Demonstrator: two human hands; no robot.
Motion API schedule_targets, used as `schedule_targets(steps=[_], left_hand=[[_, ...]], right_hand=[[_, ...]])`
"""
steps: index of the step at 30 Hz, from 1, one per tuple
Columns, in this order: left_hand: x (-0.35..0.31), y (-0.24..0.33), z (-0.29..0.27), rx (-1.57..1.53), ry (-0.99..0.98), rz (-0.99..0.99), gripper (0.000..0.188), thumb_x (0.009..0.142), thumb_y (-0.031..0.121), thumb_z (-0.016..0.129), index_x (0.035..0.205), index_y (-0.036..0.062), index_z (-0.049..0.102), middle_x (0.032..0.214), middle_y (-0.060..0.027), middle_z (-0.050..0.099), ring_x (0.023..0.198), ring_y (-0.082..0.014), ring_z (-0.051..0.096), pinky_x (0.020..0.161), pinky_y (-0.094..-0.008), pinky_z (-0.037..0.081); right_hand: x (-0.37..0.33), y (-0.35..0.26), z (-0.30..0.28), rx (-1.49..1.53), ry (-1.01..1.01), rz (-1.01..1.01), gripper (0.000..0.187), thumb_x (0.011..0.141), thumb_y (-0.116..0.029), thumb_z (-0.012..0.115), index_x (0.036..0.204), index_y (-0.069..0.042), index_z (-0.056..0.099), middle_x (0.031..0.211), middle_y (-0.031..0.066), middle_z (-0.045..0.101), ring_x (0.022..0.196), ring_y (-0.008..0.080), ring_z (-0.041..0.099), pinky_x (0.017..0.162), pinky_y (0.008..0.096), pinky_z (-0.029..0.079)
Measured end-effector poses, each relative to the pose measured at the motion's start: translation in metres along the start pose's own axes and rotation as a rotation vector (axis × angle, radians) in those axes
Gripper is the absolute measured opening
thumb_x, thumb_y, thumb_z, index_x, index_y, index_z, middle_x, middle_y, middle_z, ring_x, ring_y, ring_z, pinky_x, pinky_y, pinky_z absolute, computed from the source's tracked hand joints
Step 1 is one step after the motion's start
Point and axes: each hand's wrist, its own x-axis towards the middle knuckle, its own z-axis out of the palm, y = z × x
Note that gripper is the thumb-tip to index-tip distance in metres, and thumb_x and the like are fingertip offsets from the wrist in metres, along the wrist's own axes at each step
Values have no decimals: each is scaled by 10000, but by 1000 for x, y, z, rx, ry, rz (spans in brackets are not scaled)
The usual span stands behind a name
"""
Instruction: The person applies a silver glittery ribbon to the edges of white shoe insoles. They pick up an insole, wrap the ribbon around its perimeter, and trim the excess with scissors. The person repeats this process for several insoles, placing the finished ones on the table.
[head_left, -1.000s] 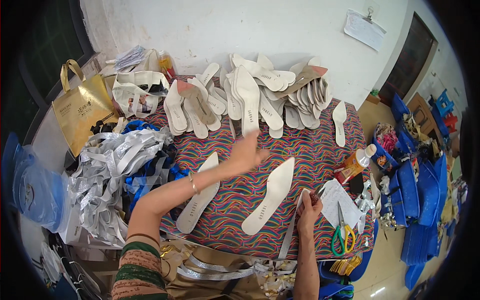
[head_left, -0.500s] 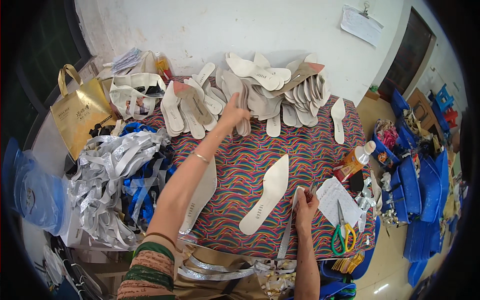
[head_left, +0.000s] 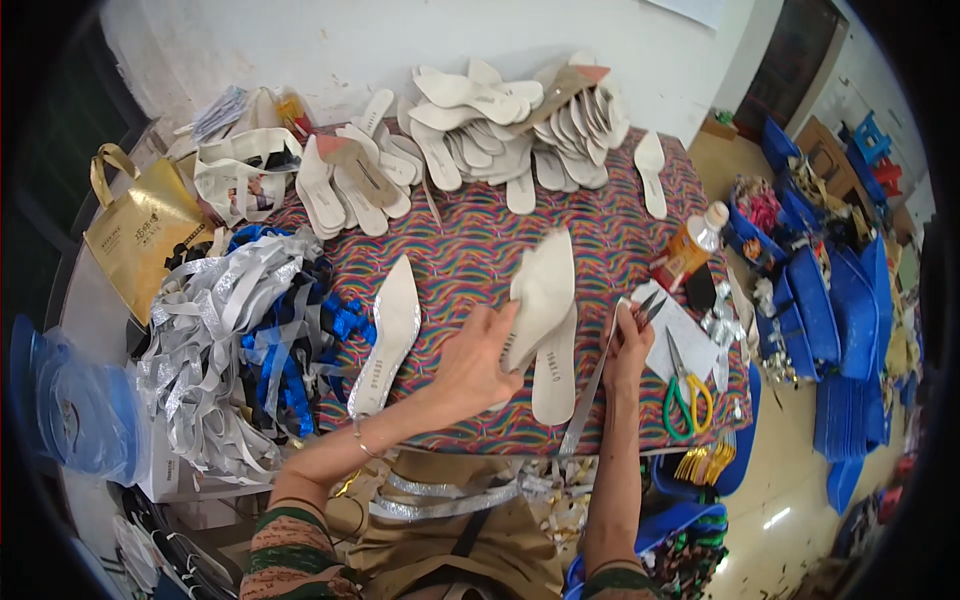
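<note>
My left hand [head_left: 478, 358] is closed around a white shoe insole [head_left: 543, 280], perhaps more than one, blurred by motion. It hangs over another insole [head_left: 555, 385] lying flat on the patterned tablecloth [head_left: 450, 420]. To the left lies a separate insole [head_left: 393, 318] with a shiny silver edge. My right hand [head_left: 628, 352], fingers closed, holds a silver ribbon strip [head_left: 590, 402] that trails toward the table's near edge. Small dark-tipped snips [head_left: 651, 305] stick out of the same hand. Toward the back is a large heap of insoles [head_left: 480, 145].
Green-and-yellow scissors [head_left: 686, 390] rest by a paper sheet [head_left: 665, 345] at the right, near a bottle [head_left: 690, 245]. Silver ribbons [head_left: 205, 350] pile up at the left beside a gold bag [head_left: 145, 235]. Blue bins [head_left: 840, 320] stand on the floor at the right.
My left hand has come back from the heap toward me, bringing an insole over the middle one. My right hand still holds the strip and snips. The whole view has shifted.
</note>
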Motion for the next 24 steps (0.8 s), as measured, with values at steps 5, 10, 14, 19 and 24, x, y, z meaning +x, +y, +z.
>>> schedule_targets(steps=[5, 10, 14, 19, 24], left_hand=[[-10, 10, 41, 198, 72, 11, 776, 668, 357, 778, 1264, -1, 434, 1046, -175, 511, 969, -366, 547, 773, -512, 466], [-1, 13, 41, 281, 37, 42, 577, 655, 303, 819, 1008, -88, 583, 994, -201, 533, 951, -373, 554, 752, -467, 500], [14, 18, 44, 223, -1, 18, 512, 642, 288, 818, 906, -109, 630, 966, -246, 566, 889, -399, 605, 733, -462, 512], [20, 0, 47, 208, -20, 59, 457, 611, 296, 786, 815, -94, 663, 880, -272, 611, 801, -401, 646, 702, -456, 522], [25, -2, 17, 81, -196, -4, 383, 575, 263, 759, 799, -40, 690, 791, -203, 651, 707, -302, 659, 650, -382, 512]], right_hand=[[-17, -10, -16, 252, -76, 50, 61, 947, -150, 573, 909, -108, 547, 567, -45, 422, 389, 31, 269, 384, 194, 226], [-71, -41, -17, 68, -162, 200, 50, 933, -137, 577, 938, -90, 565, 575, -35, 450, 404, 44, 350, 367, 200, 260], [-94, -25, -3, -106, -97, 329, 94, 898, -155, 632, 883, -91, 566, 579, -58, 483, 399, 29, 388, 364, 180, 317], [-97, 27, -5, -753, -73, -202, 160, 910, -134, 597, 831, -11, 533, 562, -21, 468, 439, 96, 454, 456, 256, 377], [-99, 18, 11, -895, -43, -251, 196, 888, -116, 585, 853, 70, 535, 655, 126, 620, 567, 203, 627, 548, 354, 460]])
